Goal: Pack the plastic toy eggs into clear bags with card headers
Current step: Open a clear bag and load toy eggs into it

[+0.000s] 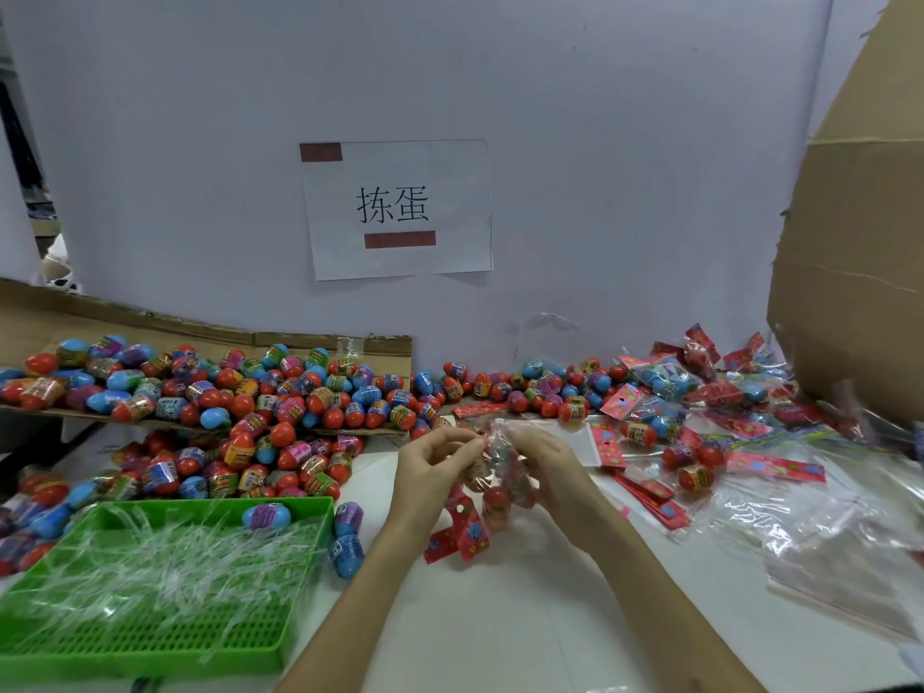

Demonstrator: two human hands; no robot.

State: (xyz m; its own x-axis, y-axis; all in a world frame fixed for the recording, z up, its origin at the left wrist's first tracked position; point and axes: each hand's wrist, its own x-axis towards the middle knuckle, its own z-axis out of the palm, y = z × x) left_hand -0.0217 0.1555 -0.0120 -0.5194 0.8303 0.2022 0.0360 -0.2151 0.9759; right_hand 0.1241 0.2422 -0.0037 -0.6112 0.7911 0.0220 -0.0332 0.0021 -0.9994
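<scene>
Above the middle of the white table, my left hand and my right hand both pinch the top of a clear bag. The bag holds several plastic toy eggs, and its red flowered card header hangs below it. A large heap of loose eggs, red, blue and purple with printed bands, covers the left side. Packed bags lie at the back right. Empty bags with red headers rest just right of my hands.
A green plastic tray full of clear plastic strips sits front left, with blue eggs beside it. Loose clear bags spread front right. A cardboard box stands at the right. A white wall with a paper sign closes the back.
</scene>
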